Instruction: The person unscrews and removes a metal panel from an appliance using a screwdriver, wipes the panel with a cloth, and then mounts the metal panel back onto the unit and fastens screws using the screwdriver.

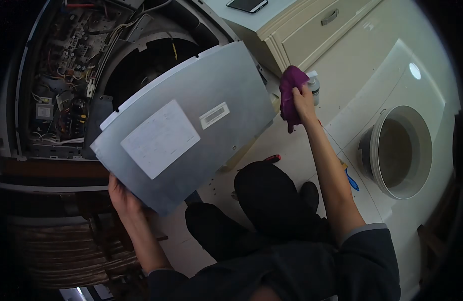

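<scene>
A large grey metal panel [226,150] with a white label sheet and a small barcode sticker is held up, tilted, above my knees. My left hand [125,198] grips its lower left edge, with the fingers partly hidden behind it. To the right of the panel, my right hand [303,104] is closed on a crumpled purple cloth [290,95]. Behind the panel is an opened appliance [21,100] with a circuit board [73,45], many wires and a dark round opening partly covered by the panel.
A grey bucket [426,150] of cloudy water stands on the right. A spray bottle [314,89], a blue-handled brush [351,180] and a red-handled tool [273,159] are on the floor. A phone [247,4] lies on the cabinet [291,30].
</scene>
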`<state>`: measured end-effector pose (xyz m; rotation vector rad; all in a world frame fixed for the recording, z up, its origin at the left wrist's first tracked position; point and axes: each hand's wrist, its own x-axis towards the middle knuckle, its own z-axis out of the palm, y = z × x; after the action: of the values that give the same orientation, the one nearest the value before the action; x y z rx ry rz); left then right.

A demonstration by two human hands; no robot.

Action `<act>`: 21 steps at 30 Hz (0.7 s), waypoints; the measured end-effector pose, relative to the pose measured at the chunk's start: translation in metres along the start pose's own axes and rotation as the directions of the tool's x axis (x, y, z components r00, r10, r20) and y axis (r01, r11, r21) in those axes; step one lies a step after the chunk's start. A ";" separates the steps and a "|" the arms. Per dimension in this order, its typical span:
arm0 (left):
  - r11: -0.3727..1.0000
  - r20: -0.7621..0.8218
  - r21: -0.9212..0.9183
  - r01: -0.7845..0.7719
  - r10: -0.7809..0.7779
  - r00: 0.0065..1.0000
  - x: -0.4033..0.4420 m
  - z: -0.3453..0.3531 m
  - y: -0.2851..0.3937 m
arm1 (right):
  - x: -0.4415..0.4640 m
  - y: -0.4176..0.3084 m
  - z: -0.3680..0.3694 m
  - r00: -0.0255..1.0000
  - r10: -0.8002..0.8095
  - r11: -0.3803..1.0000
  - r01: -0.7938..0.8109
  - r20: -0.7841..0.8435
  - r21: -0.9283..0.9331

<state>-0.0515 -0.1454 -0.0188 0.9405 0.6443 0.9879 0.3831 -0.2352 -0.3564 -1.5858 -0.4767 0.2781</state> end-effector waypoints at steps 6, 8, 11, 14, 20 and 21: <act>0.999 0.246 0.036 0.006 -0.014 0.969 0.011 -0.041 0.002 | 0.027 -0.131 -0.027 0.875 -0.081 0.899 -0.142 0.477 0.414; 1.000 0.249 0.005 0.002 -0.003 0.968 0.014 -0.037 -0.002 | 0.032 -0.139 -0.004 0.876 -0.204 0.913 0.009 0.438 0.407; 1.000 0.274 -0.012 -0.002 0.006 0.962 0.013 -0.024 -0.003 | 0.030 -0.123 0.009 0.813 -0.191 0.936 -0.019 0.550 0.352; 0.999 0.275 0.014 -0.042 0.036 0.961 0.022 -0.020 0.004 | 0.022 -0.105 0.013 0.750 -0.032 0.911 -0.250 0.661 0.328; 0.998 0.174 -0.063 -0.031 0.042 0.984 0.026 -0.017 0.005 | -0.002 -0.094 0.026 0.914 0.095 0.889 -0.257 0.395 0.379; 0.997 0.165 -0.060 -0.044 0.053 0.985 0.026 -0.008 -0.004 | -0.016 -0.085 0.043 0.985 0.043 0.909 -0.108 0.166 0.403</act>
<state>-0.0447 -0.1199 -0.0274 0.9816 0.4534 0.9540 0.3381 -0.2031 -0.2771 -1.1745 -0.4412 0.5289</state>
